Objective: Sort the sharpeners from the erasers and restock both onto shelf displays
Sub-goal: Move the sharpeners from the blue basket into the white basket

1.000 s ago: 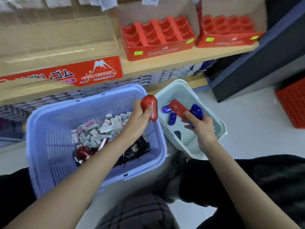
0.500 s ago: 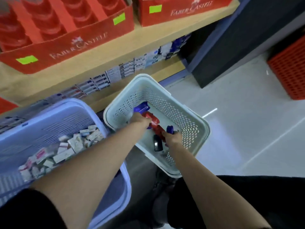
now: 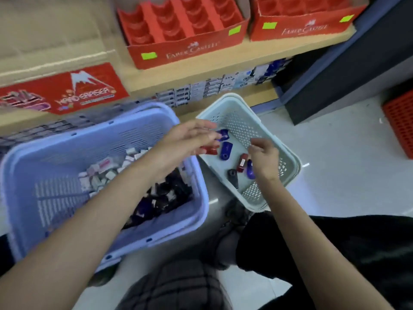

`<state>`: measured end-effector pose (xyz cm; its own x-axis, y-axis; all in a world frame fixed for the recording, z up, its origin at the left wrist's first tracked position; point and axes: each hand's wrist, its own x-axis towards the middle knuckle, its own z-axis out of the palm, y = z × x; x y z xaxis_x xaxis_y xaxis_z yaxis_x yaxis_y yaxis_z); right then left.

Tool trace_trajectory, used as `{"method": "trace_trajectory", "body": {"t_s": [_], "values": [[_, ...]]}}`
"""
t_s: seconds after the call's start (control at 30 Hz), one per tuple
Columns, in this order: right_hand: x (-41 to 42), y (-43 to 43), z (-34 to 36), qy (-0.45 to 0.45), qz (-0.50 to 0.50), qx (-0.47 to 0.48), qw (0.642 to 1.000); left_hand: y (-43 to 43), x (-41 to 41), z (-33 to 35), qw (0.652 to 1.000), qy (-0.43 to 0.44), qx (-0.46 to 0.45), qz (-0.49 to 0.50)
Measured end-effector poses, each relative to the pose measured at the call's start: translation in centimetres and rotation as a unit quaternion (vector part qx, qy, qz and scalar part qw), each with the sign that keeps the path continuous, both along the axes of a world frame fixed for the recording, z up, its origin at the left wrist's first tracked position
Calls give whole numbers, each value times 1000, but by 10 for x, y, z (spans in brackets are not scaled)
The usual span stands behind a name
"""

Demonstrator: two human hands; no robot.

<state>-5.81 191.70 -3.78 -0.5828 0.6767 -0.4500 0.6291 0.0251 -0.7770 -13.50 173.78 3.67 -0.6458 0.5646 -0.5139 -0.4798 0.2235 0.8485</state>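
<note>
A large blue basket (image 3: 196, 186) on the floor holds several small white erasers (image 3: 100, 173) and dark sharpeners (image 3: 161, 198). Right of it, a pale green basket (image 3: 268, 128) holds several sharpeners, among them a blue one (image 3: 225, 150), a red one (image 3: 242, 162) and a black one (image 3: 233, 176). My left hand (image 3: 187, 142) hovers with straight fingers over the gap between the baskets, holding nothing. My right hand (image 3: 263, 157) hangs inside the green basket with loosely curled fingers, just beside the red and blue sharpeners; nothing shows in its grip.
Two red Faber-Castell display trays (image 3: 185, 30) (image 3: 301, 19) with vacant slots stand on the wooden shelf (image 3: 223, 70). A red Hard Eraser sign (image 3: 67, 92) fronts a clear box at left. A red crate (image 3: 400, 124) stands at right. My knees are below.
Both hands have let go of the sharpeners they carried into the green basket. My left hand has lifted out toward the blue basket. The camera has tilted back.
</note>
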Motion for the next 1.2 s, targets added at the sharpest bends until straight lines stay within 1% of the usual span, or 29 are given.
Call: {"method": "trace_trajectory", "body": {"t_s": [0.03,0.07,0.17,0.2,0.23,0.3,0.33,0.4,0.47,0.5,0.53,0.57,0.6,0.63,0.67,0.7,0.73,0.8,0.9,1.0,1.07,1.2], "values": [[-2,-12,16,36,30,20,999,-25,3,11,1000,21,-1,8],[-5,-27,30,68,62,30,995,-49,7,16,999,39,-22,20],[-9,-76,59,148,185,45,970,-116,18,-5,989,69,-125,46],[-11,-94,60,151,242,53,957,-135,22,-19,985,69,-149,46],[-15,-111,55,134,306,61,941,-151,25,-37,982,64,-171,40],[-26,-142,29,53,441,65,893,-177,33,-77,977,41,-208,17],[-31,-155,13,-7,501,56,863,-186,37,-95,974,28,-224,10],[-38,-175,-21,-136,588,27,797,-204,43,-130,963,14,-269,25],[-35,-190,-57,-236,654,12,719,-217,47,-157,946,8,-319,52],[-32,-197,-73,-272,673,8,687,-222,50,-167,939,0,-340,48],[-30,-203,-87,-300,681,7,668,-225,53,-174,934,-9,-356,25],[-28,-208,-95,-326,678,-1,659,-227,58,-180,931,-13,-365,-9],[-27,-212,-98,-341,666,-17,663,-229,62,-185,929,-13,-367,-38],[-28,-214,-101,-342,650,-35,677,-230,66,-190,929,-18,-365,-51],[-28,-215,-100,-328,641,-52,692,-230,69,-191,929,-22,-366,-53],[-27,-216,-100,-319,644,-56,693,-229,72,-194,926,-23,-373,-46],[-23,-219,-101,-310,655,-45,688,-228,75,-195,920,-14,-390,-35],[-13,-226,-108,-311,667,26,677,-228,79,-199,912,7,-410,-19],[-3,-236,-123,-328,650,140,671,-232,84,-202,925,41,-376,-22],[-5,-239,-125,-308,658,210,655,-238,83,-203,938,11,-346,14],[-7,-237,-127,-287,664,215,656,-239,82,-203,940,-7,-342,10],[-7,-226,-123,-268,652,183,686,-235,75,-195,944,-15,-330,22]]}}
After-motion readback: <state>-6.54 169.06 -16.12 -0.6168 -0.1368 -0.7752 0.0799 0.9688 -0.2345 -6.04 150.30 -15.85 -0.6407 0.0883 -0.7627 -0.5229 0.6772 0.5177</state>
